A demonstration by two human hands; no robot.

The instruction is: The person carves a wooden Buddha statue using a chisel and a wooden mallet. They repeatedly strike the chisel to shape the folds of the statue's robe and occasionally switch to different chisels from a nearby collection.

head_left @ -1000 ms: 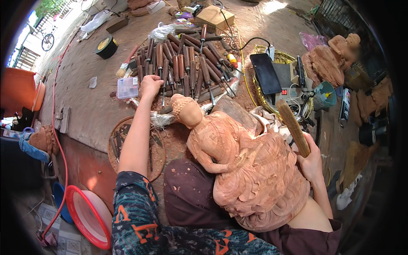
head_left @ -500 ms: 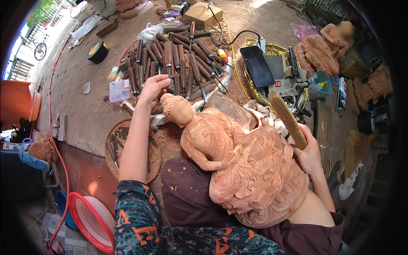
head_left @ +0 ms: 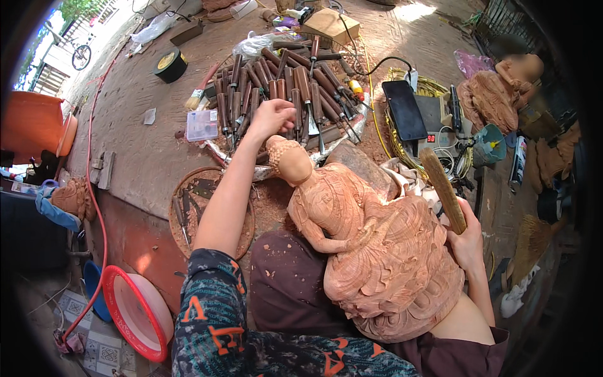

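A carved reddish wooden statue (head_left: 383,251) of a seated figure lies tilted across my lap, its smooth-faced head towards the tools. My left hand (head_left: 275,118) hovers over the near edge of a heap of wood-handled carving chisels (head_left: 304,85), just beyond the statue's head. Its fingers are curled in; whether they hold a tool is hidden. On the statue's right side, my right hand (head_left: 466,235) is wrapped around the lower end of a thick, worn wooden stick (head_left: 442,188), which points up and away from me.
Left of the heap are a brush (head_left: 196,95), a clear plastic box (head_left: 202,125) and a round tray (head_left: 177,217) with small blades. A black phone (head_left: 405,110) rests beside a control box on the right. Another carved figure (head_left: 487,100) stands farther back. A red-rimmed basin (head_left: 116,308) is at lower left.
The view has shifted, so most things sit farther right and a little differently. My left hand has turned, its fingers curling over the chisels. My right hand keeps its hold on the wooden stick.
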